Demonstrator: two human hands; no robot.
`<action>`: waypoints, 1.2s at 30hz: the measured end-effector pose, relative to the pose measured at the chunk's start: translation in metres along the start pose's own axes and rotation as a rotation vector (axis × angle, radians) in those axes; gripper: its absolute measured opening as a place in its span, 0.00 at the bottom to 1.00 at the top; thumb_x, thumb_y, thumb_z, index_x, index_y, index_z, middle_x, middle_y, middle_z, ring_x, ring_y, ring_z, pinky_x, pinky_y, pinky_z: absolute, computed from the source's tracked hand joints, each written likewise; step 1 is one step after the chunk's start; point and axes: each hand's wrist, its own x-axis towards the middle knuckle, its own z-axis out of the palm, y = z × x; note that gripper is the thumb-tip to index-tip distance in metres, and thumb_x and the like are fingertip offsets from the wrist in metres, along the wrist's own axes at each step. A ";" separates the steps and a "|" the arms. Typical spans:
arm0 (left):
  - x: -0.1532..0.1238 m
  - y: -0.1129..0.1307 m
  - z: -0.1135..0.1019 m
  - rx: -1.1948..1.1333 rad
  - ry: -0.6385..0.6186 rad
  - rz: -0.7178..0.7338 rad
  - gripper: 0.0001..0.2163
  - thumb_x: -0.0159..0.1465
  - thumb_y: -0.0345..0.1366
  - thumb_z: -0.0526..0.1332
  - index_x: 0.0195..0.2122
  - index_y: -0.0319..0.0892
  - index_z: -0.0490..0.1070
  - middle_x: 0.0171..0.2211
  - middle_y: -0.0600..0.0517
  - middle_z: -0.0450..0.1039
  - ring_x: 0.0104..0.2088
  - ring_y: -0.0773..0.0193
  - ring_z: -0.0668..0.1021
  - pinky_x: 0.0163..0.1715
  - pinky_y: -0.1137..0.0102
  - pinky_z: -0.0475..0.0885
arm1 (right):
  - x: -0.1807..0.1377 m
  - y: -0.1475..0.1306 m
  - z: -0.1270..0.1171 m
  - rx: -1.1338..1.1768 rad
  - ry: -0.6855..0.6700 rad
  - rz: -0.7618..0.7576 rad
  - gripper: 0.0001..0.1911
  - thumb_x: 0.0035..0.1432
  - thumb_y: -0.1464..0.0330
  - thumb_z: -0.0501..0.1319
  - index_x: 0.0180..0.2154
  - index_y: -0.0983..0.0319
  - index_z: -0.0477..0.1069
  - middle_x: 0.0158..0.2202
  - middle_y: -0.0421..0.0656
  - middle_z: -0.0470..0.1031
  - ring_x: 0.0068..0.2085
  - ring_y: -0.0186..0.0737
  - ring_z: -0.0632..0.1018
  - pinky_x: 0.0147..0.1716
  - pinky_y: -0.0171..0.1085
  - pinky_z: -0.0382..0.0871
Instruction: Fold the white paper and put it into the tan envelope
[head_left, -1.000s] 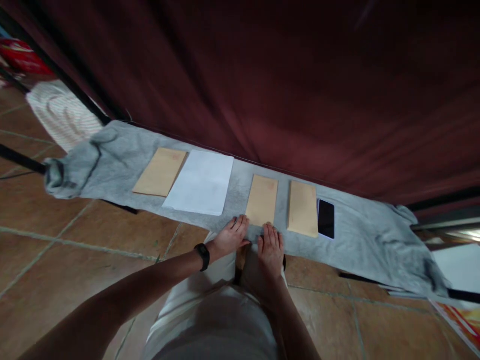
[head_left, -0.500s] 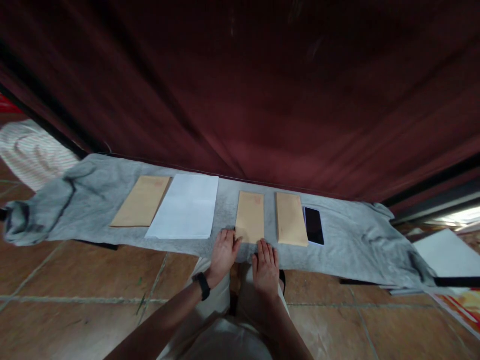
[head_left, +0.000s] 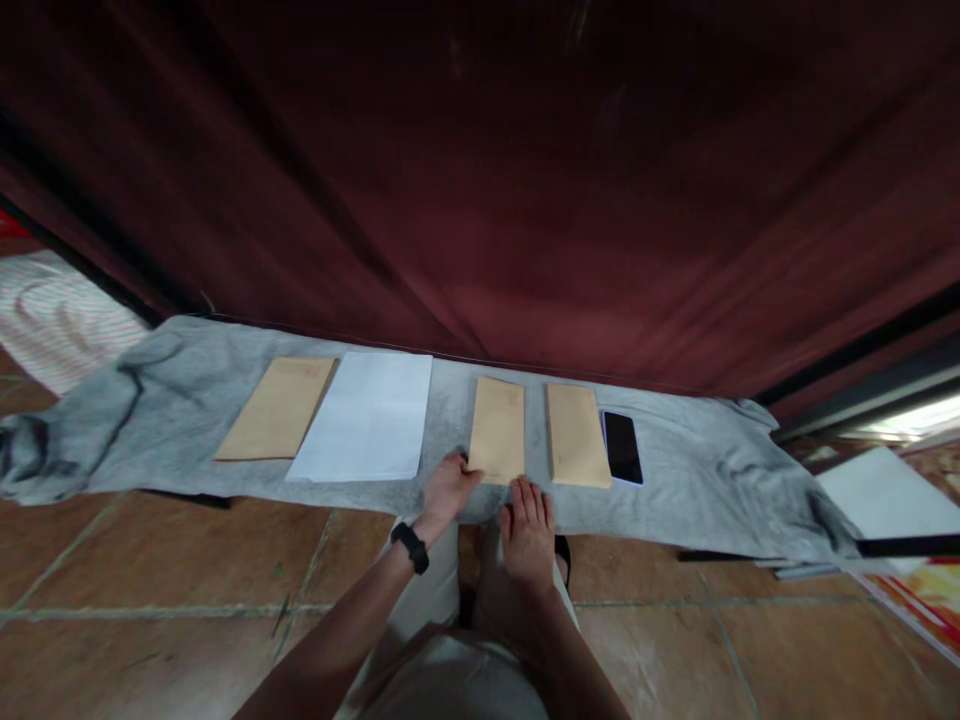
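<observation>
My left hand (head_left: pixel 448 487), with a black band on its wrist, has its fingers curled at the near left corner of the middle brown envelope (head_left: pixel 496 430) and pinches that corner. Just below the envelope's near edge, my right hand (head_left: pixel 529 530) lies flat on the grey cloth (head_left: pixel 705 470) with its fingers stretched out and holds nothing. The envelope lies flat on the cloth. A second brown envelope (head_left: pixel 576 450) lies parallel to it on the right.
A dark phone (head_left: pixel 622 447) lies beside the right envelope. Further left are a white sheet (head_left: pixel 364 415) and a third brown envelope (head_left: pixel 276 408). A dark red curtain (head_left: pixel 480 200) hangs behind the cloth. Striped fabric (head_left: pixel 52 310) lies far left, white paper (head_left: pixel 885 495) far right, on a tiled floor.
My left hand's fingers have gone from lying flat beside the middle envelope to curling onto its near left corner. My right hand has stayed flat. The view has shifted a little.
</observation>
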 end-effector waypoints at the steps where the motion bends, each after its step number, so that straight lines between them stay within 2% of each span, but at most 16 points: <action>1: 0.002 0.000 -0.001 -0.110 -0.047 -0.018 0.12 0.56 0.36 0.68 0.25 0.44 0.63 0.22 0.56 0.66 0.28 0.64 0.72 0.30 0.70 0.64 | 0.002 0.000 -0.002 0.001 0.000 -0.002 0.25 0.71 0.69 0.50 0.66 0.67 0.61 0.65 0.54 0.68 0.67 0.51 0.66 0.67 0.55 0.52; 4: 0.003 0.000 0.000 -0.302 -0.141 -0.024 0.14 0.55 0.38 0.68 0.22 0.45 0.61 0.17 0.60 0.62 0.21 0.68 0.68 0.25 0.73 0.60 | 0.010 -0.003 -0.008 0.037 -0.005 -0.005 0.25 0.70 0.71 0.50 0.66 0.66 0.61 0.63 0.54 0.70 0.65 0.49 0.68 0.65 0.54 0.57; 9: -0.009 0.006 0.001 -0.475 -0.229 -0.025 0.15 0.53 0.44 0.67 0.24 0.44 0.61 0.17 0.59 0.66 0.18 0.70 0.67 0.21 0.74 0.58 | 0.029 -0.014 -0.018 0.030 -0.055 0.038 0.23 0.69 0.73 0.53 0.64 0.61 0.64 0.56 0.52 0.74 0.56 0.50 0.74 0.55 0.48 0.69; 14: -0.022 0.016 -0.005 -0.626 -0.274 -0.014 0.17 0.51 0.48 0.69 0.25 0.43 0.63 0.18 0.59 0.66 0.19 0.71 0.68 0.21 0.74 0.58 | 0.043 -0.023 -0.026 -0.005 -0.099 0.055 0.18 0.68 0.73 0.55 0.57 0.60 0.70 0.48 0.50 0.77 0.47 0.48 0.77 0.47 0.43 0.72; 17: -0.025 0.022 -0.009 -0.686 -0.310 0.015 0.20 0.52 0.52 0.69 0.26 0.43 0.64 0.20 0.57 0.68 0.21 0.70 0.69 0.22 0.74 0.60 | 0.051 -0.020 -0.033 0.065 -0.076 0.075 0.14 0.70 0.73 0.53 0.52 0.59 0.73 0.43 0.47 0.77 0.41 0.44 0.78 0.40 0.39 0.71; 20: -0.025 0.024 -0.012 -0.804 -0.326 -0.002 0.24 0.55 0.60 0.67 0.32 0.41 0.69 0.29 0.51 0.75 0.28 0.66 0.76 0.26 0.72 0.67 | 0.059 -0.013 -0.043 0.269 0.024 0.190 0.12 0.71 0.69 0.51 0.45 0.59 0.74 0.40 0.46 0.77 0.37 0.41 0.77 0.36 0.36 0.68; 23: -0.027 0.019 -0.008 -0.815 -0.289 -0.054 0.27 0.52 0.60 0.70 0.39 0.40 0.72 0.36 0.47 0.78 0.34 0.62 0.79 0.32 0.70 0.72 | 0.065 -0.007 -0.048 0.635 0.167 0.461 0.12 0.68 0.61 0.56 0.35 0.59 0.72 0.32 0.42 0.75 0.32 0.39 0.75 0.34 0.36 0.68; 26: -0.032 0.014 0.002 -0.787 -0.318 -0.058 0.26 0.51 0.56 0.72 0.41 0.41 0.73 0.37 0.47 0.79 0.34 0.61 0.80 0.33 0.69 0.73 | 0.064 -0.010 -0.046 1.143 0.228 0.718 0.14 0.59 0.55 0.63 0.32 0.59 0.69 0.29 0.39 0.74 0.31 0.38 0.75 0.34 0.36 0.71; 29: -0.038 0.011 0.015 -0.830 -0.379 -0.046 0.23 0.53 0.52 0.72 0.41 0.40 0.75 0.36 0.48 0.79 0.33 0.62 0.80 0.33 0.69 0.73 | 0.056 -0.019 -0.037 1.522 0.206 0.881 0.17 0.48 0.56 0.70 0.32 0.59 0.69 0.33 0.39 0.77 0.33 0.37 0.77 0.37 0.38 0.74; 32: -0.038 0.008 0.023 -0.843 -0.382 -0.033 0.19 0.51 0.45 0.73 0.39 0.39 0.76 0.36 0.48 0.80 0.33 0.63 0.80 0.32 0.70 0.73 | 0.046 -0.027 -0.026 1.648 0.168 0.994 0.17 0.44 0.59 0.73 0.30 0.59 0.69 0.30 0.37 0.76 0.30 0.35 0.76 0.37 0.37 0.75; 36: -0.030 -0.001 0.021 -0.760 -0.366 -0.049 0.15 0.50 0.40 0.71 0.36 0.38 0.76 0.29 0.51 0.79 0.26 0.66 0.78 0.26 0.73 0.69 | 0.040 -0.022 -0.019 1.640 0.117 1.051 0.19 0.44 0.59 0.74 0.31 0.59 0.69 0.27 0.35 0.74 0.28 0.33 0.76 0.34 0.35 0.75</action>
